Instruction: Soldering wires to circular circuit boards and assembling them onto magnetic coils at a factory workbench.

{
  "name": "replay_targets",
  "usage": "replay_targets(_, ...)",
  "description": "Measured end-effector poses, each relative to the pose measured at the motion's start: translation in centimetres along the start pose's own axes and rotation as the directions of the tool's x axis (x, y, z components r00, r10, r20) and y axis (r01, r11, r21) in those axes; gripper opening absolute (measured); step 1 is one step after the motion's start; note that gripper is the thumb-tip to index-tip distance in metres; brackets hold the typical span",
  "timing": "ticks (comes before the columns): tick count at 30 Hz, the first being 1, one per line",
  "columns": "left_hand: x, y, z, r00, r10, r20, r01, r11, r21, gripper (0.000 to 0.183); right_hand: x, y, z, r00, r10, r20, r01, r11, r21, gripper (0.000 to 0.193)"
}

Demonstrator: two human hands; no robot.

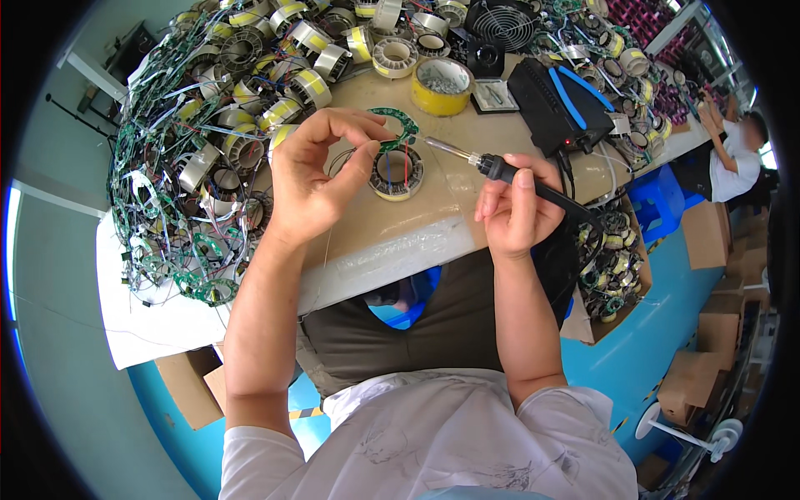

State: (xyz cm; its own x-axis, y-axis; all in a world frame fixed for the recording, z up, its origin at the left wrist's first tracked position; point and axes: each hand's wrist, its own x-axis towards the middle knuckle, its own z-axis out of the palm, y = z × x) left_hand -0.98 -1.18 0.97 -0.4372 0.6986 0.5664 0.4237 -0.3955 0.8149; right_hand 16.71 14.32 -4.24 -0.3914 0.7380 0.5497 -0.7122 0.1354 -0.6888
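Note:
My left hand pinches a green arc-shaped circuit board between thumb and fingertips. Red and blue wires run from the board down to a round coil-wound stator that lies on the table just below. A thin wire loops by the left fingers; where it ends I cannot make out. My right hand is closed around the black handle of a soldering iron. The iron's metal tip points left toward the board and stays a little apart from it.
A heap of stators and green boards covers the table's left. Behind the board stands a yellow ring filled with small grey bits. Further right are a black soldering station, a fan, a full carton and a seated person.

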Motion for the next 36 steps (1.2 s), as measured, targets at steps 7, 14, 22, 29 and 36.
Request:
replay_targets(7, 0.03, 0.00, 0.06, 1.000, 0.008, 0.000, -0.008, 1.000, -0.003, 0.010, -0.12, 0.02, -0.07, 1.000, -0.003, 0.017, 0.003, 1.000, -0.010, 0.017)
replay_targets(14, 0.00, -0.08, -0.02, 1.000, 0.007, 0.017, -0.007, 1.000, 0.002, 0.009, 0.03, 0.15, 0.04, 0.999, -0.027, 0.024, 0.027, 1.000, 0.011, 0.016)
replay_targets(22, 0.03, -0.01, 0.04, 1.000, 0.008, 0.031, -0.008, 1.000, 0.016, 0.008, -0.03, 0.12, -0.05, 0.999, -0.022, 0.033, 0.023, 0.999, -0.030, 0.015)
replay_targets(29, 0.07, 0.24, 0.40, 1.000, 0.002, -0.025, -0.002, 1.000, 0.015, 0.010, -0.10, 0.15, -0.12, 1.000, -0.009, 0.027, 0.010, 0.999, -0.031, 0.016)
replay_targets(36, 0.09, 0.20, 0.36, 1.000, 0.004, -0.024, -0.004, 0.999, 0.034, 0.010, -0.13, 0.10, 0.05, 1.000, -0.010, 0.005, 0.010, 1.000, 0.011, 0.015)
